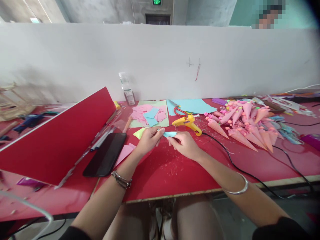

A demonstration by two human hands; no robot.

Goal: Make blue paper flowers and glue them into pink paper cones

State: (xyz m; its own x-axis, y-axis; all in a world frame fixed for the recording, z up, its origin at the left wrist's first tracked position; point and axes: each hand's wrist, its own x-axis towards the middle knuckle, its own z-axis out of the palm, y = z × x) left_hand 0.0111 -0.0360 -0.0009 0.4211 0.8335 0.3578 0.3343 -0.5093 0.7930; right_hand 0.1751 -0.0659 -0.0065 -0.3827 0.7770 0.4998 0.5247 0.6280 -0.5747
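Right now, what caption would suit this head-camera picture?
Both hands pinch a small blue paper piece beside a yellow glue gun and pink paper cones.

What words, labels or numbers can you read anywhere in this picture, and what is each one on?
"EXIT": lower line of the green lit sign above the dark doorway on the far wall; the line above it is too blurred to read.
Label on the clear bottle by the white partition: printed, but too small to read.
Yellow glue gun: no readable marking.
Blue paper piece, held between both hands: no print visible.
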